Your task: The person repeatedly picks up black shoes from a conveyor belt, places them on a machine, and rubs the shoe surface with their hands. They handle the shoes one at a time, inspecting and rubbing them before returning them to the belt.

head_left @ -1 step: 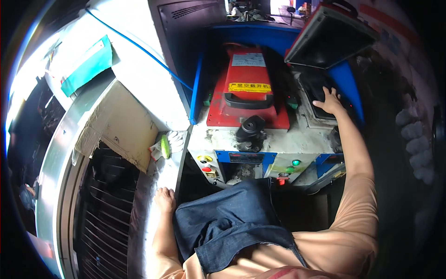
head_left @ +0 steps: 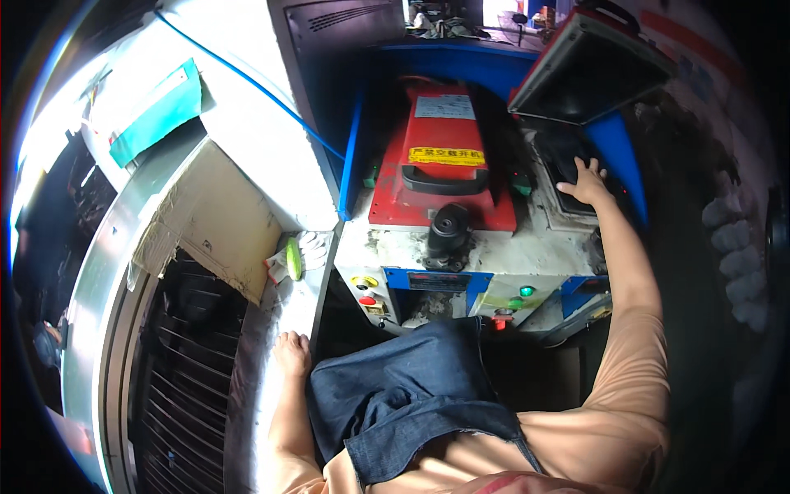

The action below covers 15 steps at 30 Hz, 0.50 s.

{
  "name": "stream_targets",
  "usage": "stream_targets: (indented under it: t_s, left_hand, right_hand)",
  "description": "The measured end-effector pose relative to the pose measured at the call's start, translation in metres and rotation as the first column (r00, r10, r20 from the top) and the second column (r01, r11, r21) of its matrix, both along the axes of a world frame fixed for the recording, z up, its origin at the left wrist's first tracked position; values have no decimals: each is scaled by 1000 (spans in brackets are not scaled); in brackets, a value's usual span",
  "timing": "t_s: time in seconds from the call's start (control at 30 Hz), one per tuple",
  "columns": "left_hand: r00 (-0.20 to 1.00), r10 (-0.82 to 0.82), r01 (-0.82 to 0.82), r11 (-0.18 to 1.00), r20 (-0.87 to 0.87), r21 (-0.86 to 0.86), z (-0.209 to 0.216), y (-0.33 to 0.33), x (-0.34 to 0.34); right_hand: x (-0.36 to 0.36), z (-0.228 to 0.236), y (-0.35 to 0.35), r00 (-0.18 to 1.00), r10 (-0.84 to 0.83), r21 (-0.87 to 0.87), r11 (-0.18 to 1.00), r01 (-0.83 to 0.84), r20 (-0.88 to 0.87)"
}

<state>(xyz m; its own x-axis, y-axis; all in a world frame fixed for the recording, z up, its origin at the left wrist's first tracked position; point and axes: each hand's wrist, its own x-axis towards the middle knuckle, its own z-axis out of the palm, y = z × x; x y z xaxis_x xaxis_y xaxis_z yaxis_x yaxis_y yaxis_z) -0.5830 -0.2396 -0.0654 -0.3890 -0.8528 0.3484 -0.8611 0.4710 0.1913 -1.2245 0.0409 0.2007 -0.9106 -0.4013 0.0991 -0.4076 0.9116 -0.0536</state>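
Note:
My right hand (head_left: 587, 184) is on the near part of a black flat pad (head_left: 561, 156), fingers spread, with nothing gripped. Above that pad stands a raised red-rimmed lid (head_left: 588, 70) with a dark underside. On the left, my left hand (head_left: 292, 354) rests on a pale ledge (head_left: 284, 313), its fingers loosely curled and nothing seen in them. Between the hands is a machine with a lowered red cover (head_left: 440, 136) that has a black handle (head_left: 444, 179). A black knob (head_left: 449, 229) stands in front of the cover.
Farther along the ledge, a green cucumber-like object (head_left: 294, 258) lies by a white glove (head_left: 312, 249). The machine's front carries a red button (head_left: 367, 301) and a lit green button (head_left: 526, 291). Cardboard (head_left: 222, 222) leans beside a dark slatted opening (head_left: 185, 370).
The view has shifted slightly, and the black knob, smeared before, now shows sharper and more upright. Both hands keep their places.

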Motion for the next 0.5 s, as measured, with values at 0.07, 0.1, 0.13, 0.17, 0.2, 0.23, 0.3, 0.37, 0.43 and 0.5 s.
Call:
stream_targets:
  t_s: [0.07, 0.1, 0.13, 0.17, 0.2, 0.23, 0.3, 0.37, 0.43, 0.5]
  left_hand:
    - [1000, 7, -7, 1000, 13, 4, 0, 1, 1]
    - [1000, 9, -9, 1000, 10, 1, 2, 3, 2]
    - [1000, 10, -10, 1000, 7, -2, 4, 4, 2]
    - [1000, 4, -4, 1000, -1, -4, 6, 5, 0]
    - [1000, -2, 2, 1000, 1, 5, 7, 4, -3]
    - [1000, 4, -4, 1000, 5, 14, 9, 6, -3]
    - [1000, -4, 5, 999, -15, 47, 9, 4, -11]
    - [1000, 6, -5, 999, -12, 41, 7, 7, -7]
    - [1000, -5, 5, 1000, 0, 28, 10, 6, -3]
    - [1000, 3, -4, 999, 13, 35, 7, 4, -2]
  right_hand:
    - [-18, -8, -5, 998, -48, 16, 999, 49, -48]
    - [-25, -10, -8, 996, -80, -5, 997, 80, -32]
    - [-32, -12, -10, 993, -114, -25, 993, 113, -15]
    - [-47, -18, -4, 996, -84, -93, 992, 82, -16]
    - [-66, -23, 9, 998, -60, -158, 986, 56, -20]
    - [-74, -25, 20, 999, 30, -266, 963, -37, -33]
    - [-94, -28, 50, 989, 141, -663, 745, -79, 40]
    - [-71, -14, 43, 976, 151, -800, 599, 38, 159]
    - [-45, 0, 51, 949, 152, -849, 502, 166, 275]
    - [-14, 11, 64, 944, 163, -876, 444, 189, 286]
